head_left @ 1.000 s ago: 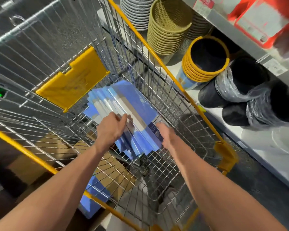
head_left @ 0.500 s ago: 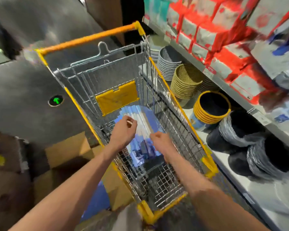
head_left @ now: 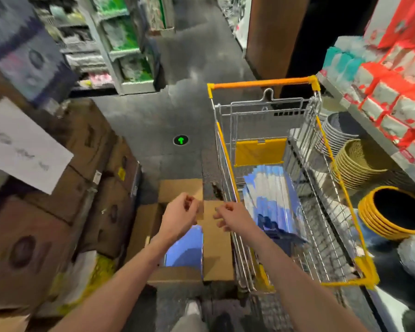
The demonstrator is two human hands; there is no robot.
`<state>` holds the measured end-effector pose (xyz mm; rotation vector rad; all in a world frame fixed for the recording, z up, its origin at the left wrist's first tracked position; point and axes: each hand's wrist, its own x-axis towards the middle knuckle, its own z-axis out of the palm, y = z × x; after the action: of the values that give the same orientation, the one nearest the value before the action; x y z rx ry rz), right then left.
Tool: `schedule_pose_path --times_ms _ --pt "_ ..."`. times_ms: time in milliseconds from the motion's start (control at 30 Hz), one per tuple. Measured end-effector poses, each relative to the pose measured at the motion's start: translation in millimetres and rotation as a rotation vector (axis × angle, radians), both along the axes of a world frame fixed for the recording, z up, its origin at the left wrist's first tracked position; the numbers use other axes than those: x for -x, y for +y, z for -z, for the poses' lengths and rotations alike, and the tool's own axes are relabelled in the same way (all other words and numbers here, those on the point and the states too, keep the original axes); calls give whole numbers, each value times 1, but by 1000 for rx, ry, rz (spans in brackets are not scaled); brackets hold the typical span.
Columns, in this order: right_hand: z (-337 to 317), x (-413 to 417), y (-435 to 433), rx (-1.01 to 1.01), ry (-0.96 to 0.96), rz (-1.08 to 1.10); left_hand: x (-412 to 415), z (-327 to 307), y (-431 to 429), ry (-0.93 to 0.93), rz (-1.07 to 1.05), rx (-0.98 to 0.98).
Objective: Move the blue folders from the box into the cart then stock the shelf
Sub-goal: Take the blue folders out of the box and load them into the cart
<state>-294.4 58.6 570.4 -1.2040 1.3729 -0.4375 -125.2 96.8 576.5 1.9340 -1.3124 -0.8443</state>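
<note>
- Blue folders (head_left: 271, 195) lie fanned inside the cart (head_left: 262, 83); more show in the open box (head_left: 143, 226) just left of it.
- Left hand (head_left: 180, 215) and right hand (head_left: 230, 218) hover over the box, fingers loosely curled and empty.
- A raised box flap (head_left: 216, 238) stands against the cart's left side.
- Stacked baskets (head_left: 359, 164) sit right of the cart.

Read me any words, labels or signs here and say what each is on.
No legible words.
Floor marker: a green arrow, no text.
White sheet on stacked cartons: writing blurred.
Yellow sticker on one carton: too small.
Red shelf-edge tag: blurred.
</note>
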Motion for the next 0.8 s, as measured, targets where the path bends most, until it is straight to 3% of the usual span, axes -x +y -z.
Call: schedule_pose_path --times_ms 167,300,633,800 --pt "14 -70 15 -59 47 -161 -65 21 33 -77 -41 -69" --pt "40 -127 15 -137 89 -231 -121 50 47 2 -96 -121" --pt "138 -260 -27 -281 297 -190 -249 148 3 241 -228 -324" --pt "174 -289 -53 -329 335 -118 -277 191 -25 260 -141 -424"
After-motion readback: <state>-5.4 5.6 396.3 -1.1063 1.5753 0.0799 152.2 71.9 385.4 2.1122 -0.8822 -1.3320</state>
